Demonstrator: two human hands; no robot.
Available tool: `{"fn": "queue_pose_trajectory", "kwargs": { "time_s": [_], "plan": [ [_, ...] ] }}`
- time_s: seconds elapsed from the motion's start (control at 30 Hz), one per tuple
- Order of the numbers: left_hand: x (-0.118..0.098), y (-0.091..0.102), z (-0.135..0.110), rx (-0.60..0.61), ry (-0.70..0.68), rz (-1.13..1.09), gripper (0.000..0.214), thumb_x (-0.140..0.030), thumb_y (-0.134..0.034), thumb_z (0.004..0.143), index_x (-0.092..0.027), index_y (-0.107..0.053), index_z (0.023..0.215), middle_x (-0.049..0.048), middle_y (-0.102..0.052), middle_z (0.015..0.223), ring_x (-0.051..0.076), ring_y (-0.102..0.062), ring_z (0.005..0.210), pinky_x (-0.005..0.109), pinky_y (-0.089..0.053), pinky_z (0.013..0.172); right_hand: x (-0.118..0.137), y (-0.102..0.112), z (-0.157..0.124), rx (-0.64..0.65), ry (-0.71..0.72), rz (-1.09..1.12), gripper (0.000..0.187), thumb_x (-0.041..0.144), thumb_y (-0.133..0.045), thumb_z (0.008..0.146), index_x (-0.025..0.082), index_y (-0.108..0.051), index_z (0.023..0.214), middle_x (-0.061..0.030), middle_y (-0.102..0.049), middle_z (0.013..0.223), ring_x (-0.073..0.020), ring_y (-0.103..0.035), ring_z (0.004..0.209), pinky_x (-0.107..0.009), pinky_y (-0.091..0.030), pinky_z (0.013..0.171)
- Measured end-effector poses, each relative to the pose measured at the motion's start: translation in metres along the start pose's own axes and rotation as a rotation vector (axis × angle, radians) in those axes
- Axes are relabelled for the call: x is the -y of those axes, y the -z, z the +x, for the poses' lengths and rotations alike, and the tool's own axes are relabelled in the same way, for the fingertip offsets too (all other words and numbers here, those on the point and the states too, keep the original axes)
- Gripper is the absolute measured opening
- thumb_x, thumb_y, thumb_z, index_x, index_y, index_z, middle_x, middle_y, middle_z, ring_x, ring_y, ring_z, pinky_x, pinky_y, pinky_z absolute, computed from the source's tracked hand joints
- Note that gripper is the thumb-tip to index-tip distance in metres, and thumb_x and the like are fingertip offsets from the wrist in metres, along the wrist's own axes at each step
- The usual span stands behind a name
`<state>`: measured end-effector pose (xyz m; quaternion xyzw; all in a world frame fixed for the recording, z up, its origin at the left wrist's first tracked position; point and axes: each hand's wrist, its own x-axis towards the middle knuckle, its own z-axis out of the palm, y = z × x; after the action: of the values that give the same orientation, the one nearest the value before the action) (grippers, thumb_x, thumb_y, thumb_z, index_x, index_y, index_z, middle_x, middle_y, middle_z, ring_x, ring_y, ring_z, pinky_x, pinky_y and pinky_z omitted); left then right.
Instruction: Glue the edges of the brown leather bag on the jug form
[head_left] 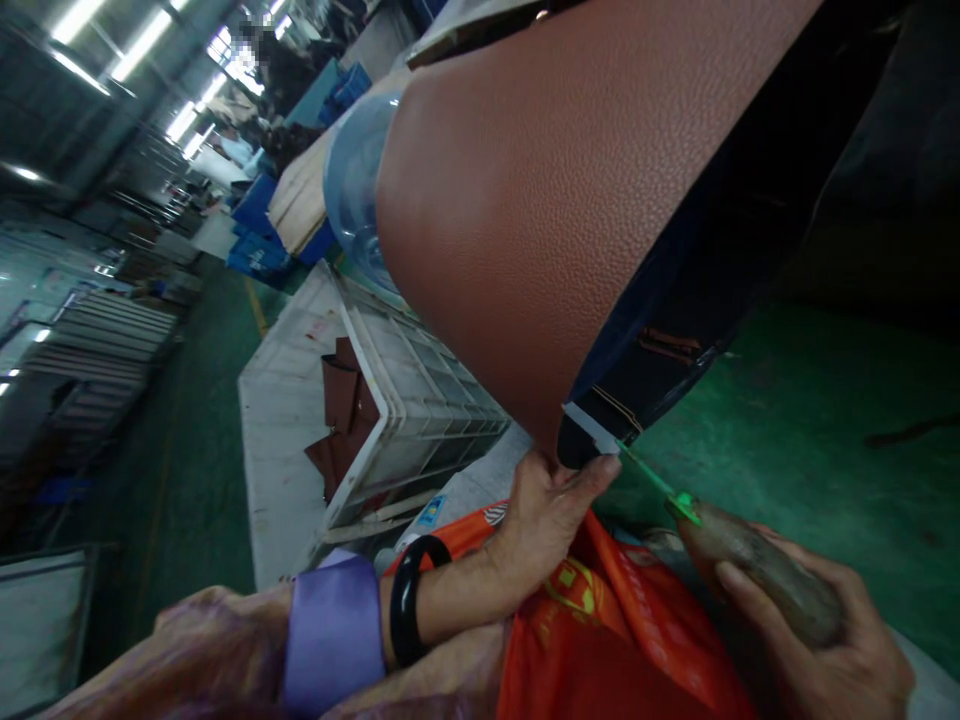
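A large brown pebbled-leather piece [555, 190] hangs in a curve across the upper middle, its dark underside showing at the right. My left hand [544, 520], with a black bangle on the wrist, pinches the lower corner of this piece between thumb and fingers. In my right hand [840, 620] is an awl-like tool [757, 560] with a rounded, worn handle and a thin shaft that looks green. Its shaft points up and left to a pale strip [591, 428] at the leather's edge. Whether the tip touches the strip I cannot tell.
A white plastic crate [397, 420] holds brown leather pieces [349, 420], left of the hanging leather. Behind the leather shows a clear bluish plastic jug [360, 190]. Red cloth [600, 650] covers my lap. Blue crates [259, 250] stand farther back on the green floor.
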<state>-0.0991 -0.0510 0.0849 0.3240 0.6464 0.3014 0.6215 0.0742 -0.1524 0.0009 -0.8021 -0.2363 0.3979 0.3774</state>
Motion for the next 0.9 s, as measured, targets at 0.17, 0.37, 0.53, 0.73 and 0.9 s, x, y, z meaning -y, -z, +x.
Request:
{"fn": "queue_pose_trajectory", "kwargs": {
  "time_s": [0.17,0.37,0.53,0.73,0.9],
  "plan": [
    [0.007,0.002,0.000,-0.078,0.043,0.077,0.042,-0.053,-0.068,0.082,-0.016,-0.068,0.101,0.0126,-0.072,0.111,0.030,-0.068,0.106,0.043,-0.055,0.094,0.001,-0.004,0.002,-0.020,-0.006,0.027,0.063,0.069,-0.074,0.050,0.024,-0.064,0.092,-0.0087,-0.074,0.103,-0.0375,-0.066,0.099,-0.053,-0.050,0.092],
    [0.007,-0.001,-0.001,-0.067,0.008,-0.033,0.046,-0.050,-0.064,0.082,-0.011,-0.058,0.106,0.0246,-0.057,0.136,0.034,-0.060,0.124,0.046,-0.052,0.100,-0.010,-0.003,0.003,-0.001,-0.086,0.133,0.061,0.062,-0.081,0.053,0.024,-0.064,0.097,-0.0062,-0.072,0.102,-0.0329,-0.066,0.095,-0.042,-0.053,0.079],
    [0.005,0.002,-0.006,-0.052,0.066,0.005,0.047,-0.050,-0.056,0.083,-0.013,-0.050,0.112,0.0273,-0.051,0.140,0.035,-0.058,0.126,0.051,-0.046,0.107,-0.009,-0.005,0.006,-0.021,-0.120,0.185,0.057,0.059,-0.081,0.057,0.024,-0.063,0.098,-0.0058,-0.071,0.101,-0.0292,-0.066,0.091,-0.037,-0.053,0.070],
    [0.024,0.011,-0.002,-0.021,-0.051,-0.116,0.046,-0.048,-0.054,0.090,-0.014,-0.041,0.119,0.0268,-0.053,0.136,0.030,-0.058,0.127,0.048,-0.043,0.111,0.004,-0.012,0.001,-0.038,-0.112,0.039,0.057,0.064,-0.077,0.056,0.023,-0.062,0.094,-0.0059,-0.069,0.093,-0.0302,-0.064,0.088,-0.039,-0.053,0.072],
    [0.042,0.020,0.003,0.016,-0.115,-0.258,0.041,-0.047,-0.060,0.089,-0.017,-0.049,0.114,0.0189,-0.057,0.134,0.030,-0.057,0.127,0.047,-0.042,0.113,0.003,-0.019,-0.013,-0.048,-0.152,0.056,0.060,0.066,-0.076,0.052,0.023,-0.061,0.092,-0.0029,-0.067,0.087,-0.0275,-0.063,0.085,-0.037,-0.052,0.074]
  ]
}}
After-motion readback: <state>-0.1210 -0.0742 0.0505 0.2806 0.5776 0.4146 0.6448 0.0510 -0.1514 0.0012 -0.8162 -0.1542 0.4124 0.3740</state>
